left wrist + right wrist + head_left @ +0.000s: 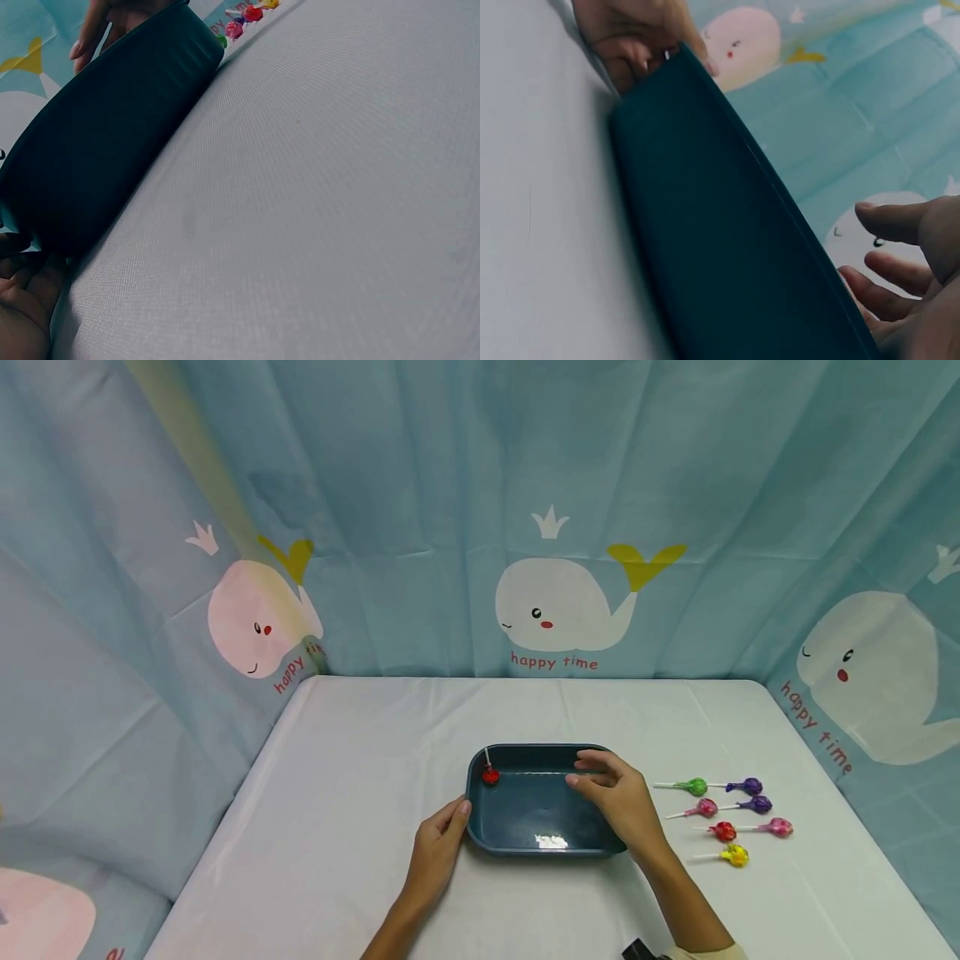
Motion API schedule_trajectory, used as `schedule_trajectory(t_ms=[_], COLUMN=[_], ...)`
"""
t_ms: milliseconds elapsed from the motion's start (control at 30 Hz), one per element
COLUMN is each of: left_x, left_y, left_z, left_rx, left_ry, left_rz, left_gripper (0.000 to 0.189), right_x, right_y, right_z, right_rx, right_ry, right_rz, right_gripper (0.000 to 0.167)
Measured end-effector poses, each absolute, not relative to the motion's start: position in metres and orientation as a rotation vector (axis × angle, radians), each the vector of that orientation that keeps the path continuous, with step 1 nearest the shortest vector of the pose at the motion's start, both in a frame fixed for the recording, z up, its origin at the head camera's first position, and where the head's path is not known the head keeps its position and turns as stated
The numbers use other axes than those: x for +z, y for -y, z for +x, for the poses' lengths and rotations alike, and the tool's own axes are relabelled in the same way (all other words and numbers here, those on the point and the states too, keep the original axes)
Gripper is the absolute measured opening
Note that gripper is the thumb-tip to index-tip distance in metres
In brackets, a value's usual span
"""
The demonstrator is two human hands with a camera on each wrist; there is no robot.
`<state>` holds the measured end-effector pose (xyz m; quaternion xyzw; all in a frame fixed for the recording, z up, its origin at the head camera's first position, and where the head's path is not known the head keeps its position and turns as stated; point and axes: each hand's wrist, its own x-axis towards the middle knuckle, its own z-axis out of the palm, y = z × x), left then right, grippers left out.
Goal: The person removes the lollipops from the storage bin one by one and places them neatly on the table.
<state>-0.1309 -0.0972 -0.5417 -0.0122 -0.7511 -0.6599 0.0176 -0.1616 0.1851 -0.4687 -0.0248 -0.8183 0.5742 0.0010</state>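
A dark teal tray [546, 850] lies on the white table, its long side toward me. My left hand [438, 852] grips its left end, thumb at the rim and fingers against the outer wall, as the right wrist view also shows. Over the tray's right part hovers my right hand [611, 789], fingers spread and loosely bent, with nothing between them. In the right wrist view, its thumb [891, 223] stands apart from the fingers above the rim. A red lollipop [491, 775] leans in the tray's far left corner, stick pointing up.
Right of the tray, several lollipops lie in loose rows, among them a green one [697, 787], a purple one [761, 804], another red one [723, 832] and a yellow one [737, 856]. A blue whale-print curtain [420, 527] hangs behind the table [337, 802].
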Motion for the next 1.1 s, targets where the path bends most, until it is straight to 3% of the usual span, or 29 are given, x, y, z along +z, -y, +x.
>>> schedule_trajectory(t_ms=[1100], left_x=[-0.541], left_y=[0.096], left_z=[-0.131], left_rx=[-2.038], left_ry=[2.340], left_rz=[-0.009], left_gripper=[0.054], right_x=[-0.486], right_y=[-0.115], right_z=[-0.194], right_rx=[1.830], right_ry=[2.679], right_rz=[0.009], right_gripper=[0.046])
